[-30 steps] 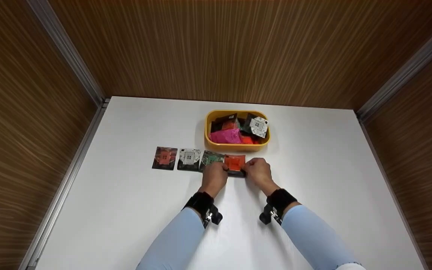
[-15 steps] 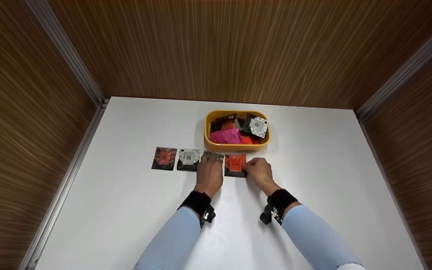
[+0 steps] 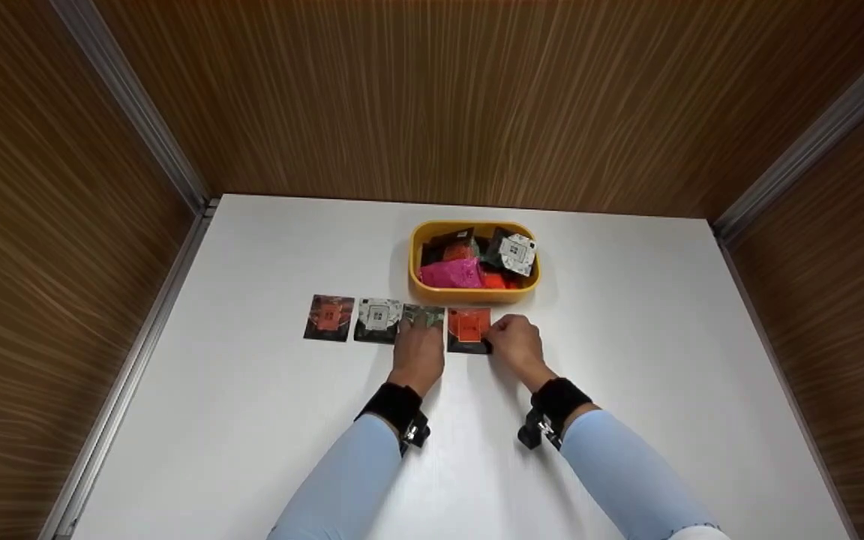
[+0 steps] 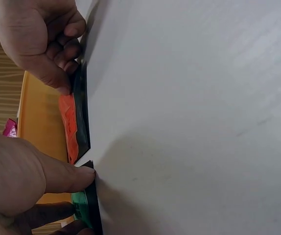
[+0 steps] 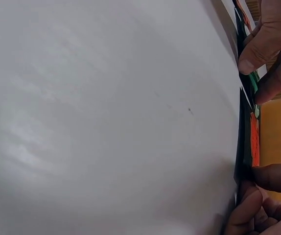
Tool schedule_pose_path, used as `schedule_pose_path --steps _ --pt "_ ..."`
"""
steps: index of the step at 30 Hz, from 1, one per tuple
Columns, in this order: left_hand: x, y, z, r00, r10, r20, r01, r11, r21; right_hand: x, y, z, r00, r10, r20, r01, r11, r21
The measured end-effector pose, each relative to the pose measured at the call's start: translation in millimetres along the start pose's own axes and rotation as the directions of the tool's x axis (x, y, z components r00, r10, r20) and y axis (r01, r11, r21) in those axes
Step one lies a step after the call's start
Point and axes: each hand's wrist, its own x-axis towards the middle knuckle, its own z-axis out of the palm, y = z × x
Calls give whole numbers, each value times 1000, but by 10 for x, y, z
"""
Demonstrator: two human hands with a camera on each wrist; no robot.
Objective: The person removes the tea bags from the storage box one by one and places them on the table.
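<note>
Four-sided flat sachets lie in a row on the white table (image 3: 252, 420). My left hand (image 3: 418, 352) rests on the green sachet (image 3: 432, 313), with its fingers over the top and its thumb along the near edge. The palm and fingers hide much of that sachet. Right beside it is an orange-and-black sachet (image 3: 469, 328). At its right edge my right hand (image 3: 517, 345) pinches it between thumb and finger, the other fingers curled under. Further left lie a white-and-black sachet (image 3: 378, 319) and a red-and-black sachet (image 3: 329, 317).
Behind the row stands a yellow bin (image 3: 477, 295) holding several sachets, among them a pink sachet (image 3: 453, 274) and a white one (image 3: 517, 253). Brown wood-grain panels (image 3: 417, 105) enclose the table at the back and both sides.
My left hand has left the orange sachet and moved left onto the green one, which has shifted slightly and sits straighter. My right hand stays at the orange sachet's edge.
</note>
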Motion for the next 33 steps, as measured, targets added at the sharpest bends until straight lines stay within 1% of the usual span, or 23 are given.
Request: schedule_pose_path --steps 3,6,8,12,15,17,19,22,23,26,28,29,33 --pt "13 -8 -7 1000 1 6 -1 1000 -7 11 -6 2 1000 -11 -10 11 1000 -20" --pt "29 -17 -4 1000 2 -1 -2 1000 -14 28 -6 7 1000 -11 -17 11 1000 -28" --pt "41 -23 -2 1000 1 -8 -1 1000 -20 43 -2 8 1000 -9 -17 9 999 -32" --pt "72 -21 -27 1000 -4 -4 4 1000 -23 68 8 -13 1000 -7 -7 7 1000 -28" --pt "104 -11 -69 1000 -11 3 11 999 -52 76 12 -81 1000 -13 -3 13 999 -31" --pt "134 -3 -110 1000 -24 5 24 995 -98 80 12 -155 1000 -19 -3 18 999 -36" --pt "178 5 -165 999 -46 9 47 987 -151 90 10 -244 1000 -27 -11 27 999 -46" --pt "266 18 -259 996 -94 3 92 963 -254 123 -4 -391 999 -42 -26 40 998 -56" --pt "302 20 -283 995 -99 -15 91 957 -277 143 -11 -438 998 -48 -34 46 997 -59" --pt "404 26 -359 993 -105 -46 84 942 -326 213 -46 -580 995 -73 -61 70 996 -62" --pt "479 32 -397 994 -97 -52 74 938 -338 273 -76 -657 992 -95 -85 90 994 -65" --pt "517 37 -414 995 -90 -45 70 938 -341 306 -94 -689 989 -106 -98 100 993 -68" --pt "654 75 -453 995 -97 15 96 925 -367 437 -182 -759 983 -125 -133 115 990 -82"
